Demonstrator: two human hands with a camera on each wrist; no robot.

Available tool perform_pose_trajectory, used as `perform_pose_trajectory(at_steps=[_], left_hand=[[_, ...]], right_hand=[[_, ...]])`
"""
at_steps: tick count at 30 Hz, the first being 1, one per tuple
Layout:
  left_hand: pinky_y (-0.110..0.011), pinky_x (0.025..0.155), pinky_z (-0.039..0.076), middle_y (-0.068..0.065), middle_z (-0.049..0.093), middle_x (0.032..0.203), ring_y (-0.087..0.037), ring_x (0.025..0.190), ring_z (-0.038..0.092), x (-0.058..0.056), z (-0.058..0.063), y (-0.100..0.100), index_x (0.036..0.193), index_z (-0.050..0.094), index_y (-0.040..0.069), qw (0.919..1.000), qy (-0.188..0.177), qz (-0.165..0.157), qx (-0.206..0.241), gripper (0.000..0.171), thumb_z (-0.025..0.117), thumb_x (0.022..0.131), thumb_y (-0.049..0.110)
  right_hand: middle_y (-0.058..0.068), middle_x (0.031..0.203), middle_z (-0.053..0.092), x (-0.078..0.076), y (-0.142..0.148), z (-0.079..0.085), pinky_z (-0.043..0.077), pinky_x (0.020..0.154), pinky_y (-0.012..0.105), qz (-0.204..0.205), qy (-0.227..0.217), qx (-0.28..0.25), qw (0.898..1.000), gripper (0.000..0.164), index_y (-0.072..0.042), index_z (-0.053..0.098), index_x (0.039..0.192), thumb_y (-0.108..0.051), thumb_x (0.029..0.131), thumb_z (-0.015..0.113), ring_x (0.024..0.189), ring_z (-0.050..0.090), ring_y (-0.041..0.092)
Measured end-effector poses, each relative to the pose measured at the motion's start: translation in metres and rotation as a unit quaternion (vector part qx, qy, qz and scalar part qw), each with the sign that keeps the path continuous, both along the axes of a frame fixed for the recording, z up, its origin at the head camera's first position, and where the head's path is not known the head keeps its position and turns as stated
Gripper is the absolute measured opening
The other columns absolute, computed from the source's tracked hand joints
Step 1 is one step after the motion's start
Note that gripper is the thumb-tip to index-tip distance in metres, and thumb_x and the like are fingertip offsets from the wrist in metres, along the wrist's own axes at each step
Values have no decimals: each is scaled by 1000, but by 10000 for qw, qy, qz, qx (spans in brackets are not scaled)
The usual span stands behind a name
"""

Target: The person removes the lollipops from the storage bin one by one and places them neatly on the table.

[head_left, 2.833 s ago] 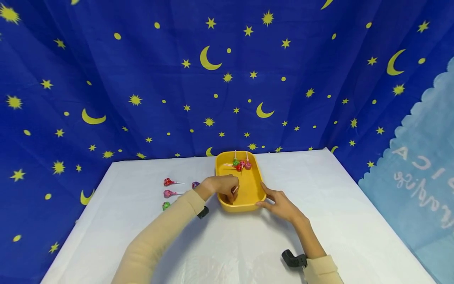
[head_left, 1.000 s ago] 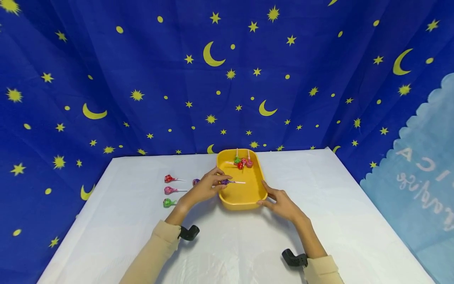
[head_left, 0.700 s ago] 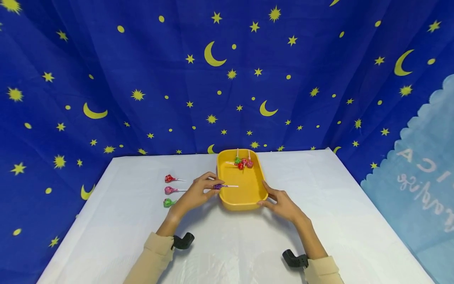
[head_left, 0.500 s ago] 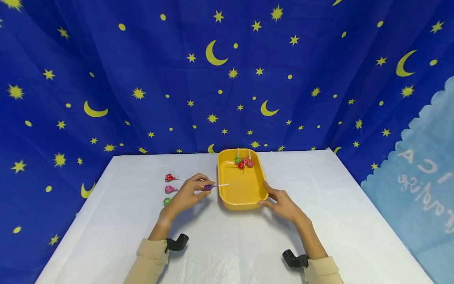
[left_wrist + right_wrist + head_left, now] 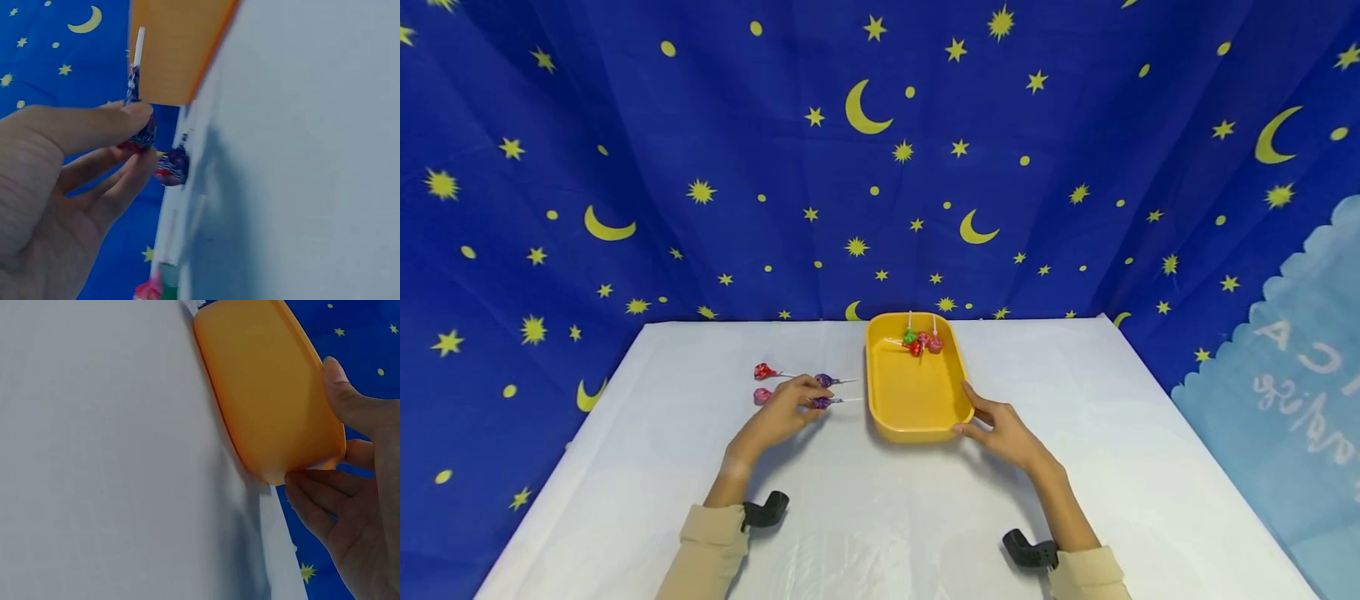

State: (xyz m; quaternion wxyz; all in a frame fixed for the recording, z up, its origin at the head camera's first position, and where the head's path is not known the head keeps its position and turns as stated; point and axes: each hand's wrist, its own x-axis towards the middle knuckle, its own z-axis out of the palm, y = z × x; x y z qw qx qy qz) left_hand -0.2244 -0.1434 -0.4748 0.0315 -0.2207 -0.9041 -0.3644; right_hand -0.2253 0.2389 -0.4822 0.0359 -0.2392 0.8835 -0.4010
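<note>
My left hand (image 5: 778, 417) pinches a purple-wrapped lollipop (image 5: 823, 402) between thumb and fingers, its white stick pointing right toward the tray. In the left wrist view the held lollipop (image 5: 145, 136) shows above the fingertips, stick upward. Just beyond it on the table lies a second purple lollipop (image 5: 826, 380). My right hand (image 5: 1006, 432) grips the near right corner of a yellow tray (image 5: 917, 404), thumb at the rim and fingers against the wall in the right wrist view. Several red, pink and green lollipops (image 5: 922, 341) are bunched at the tray's far end.
A red lollipop (image 5: 764, 372) and a pink lollipop (image 5: 762, 396) lie left of the left hand, which partly covers the pink one. A green wrapper (image 5: 169, 281) shows low in the left wrist view. A blue star-patterned cloth (image 5: 880, 183) hangs behind the white table.
My left hand has come out of the tray with the purple lollipop and moved left over the table, close to the other purple one. The right hand keeps its grip on the tray.
</note>
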Motion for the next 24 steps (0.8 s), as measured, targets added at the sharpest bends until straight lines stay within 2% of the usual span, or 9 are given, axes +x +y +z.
perform_pose_trajectory(at_steps=[3,6,8,14,24], left_hand=[[-46,92,51,-9,67,102,-28,98,62,-4,-4,1,113,71,1,9998,98,145,-90,28,72,86,3],[-40,81,57,-11,70,96,-25,89,68,-10,-10,3,109,72,-2,9994,272,160,-108,27,74,83,0],[-38,79,57,-12,71,95,-25,87,69,-13,-14,3,106,73,-3,9993,331,168,-99,25,75,81,-2],[-36,77,58,-12,71,93,-24,85,69,-13,-17,4,102,74,-1,9993,287,219,-37,22,75,80,-2],[-36,77,57,-12,70,93,-22,85,67,-12,-19,4,103,74,-1,9993,247,249,-111,24,76,80,-2]], right_hand=[[25,150,35,1,0,-1,43,103,43,-31,-11,-48,10000,79,2,30,150,-33,90,69,127,52,37],[25,149,36,1,1,-1,43,103,44,-52,9,-64,10000,79,2,31,150,-34,90,70,127,52,37],[25,149,36,1,1,-1,43,103,44,-64,8,-66,10000,80,2,31,149,-34,90,70,127,52,37],[24,150,35,0,1,0,43,103,42,-44,12,-8,10000,80,2,31,149,-35,90,69,127,53,36],[22,152,33,-1,1,0,44,103,42,-66,-137,55,9999,80,1,30,150,-37,90,68,129,51,36]])
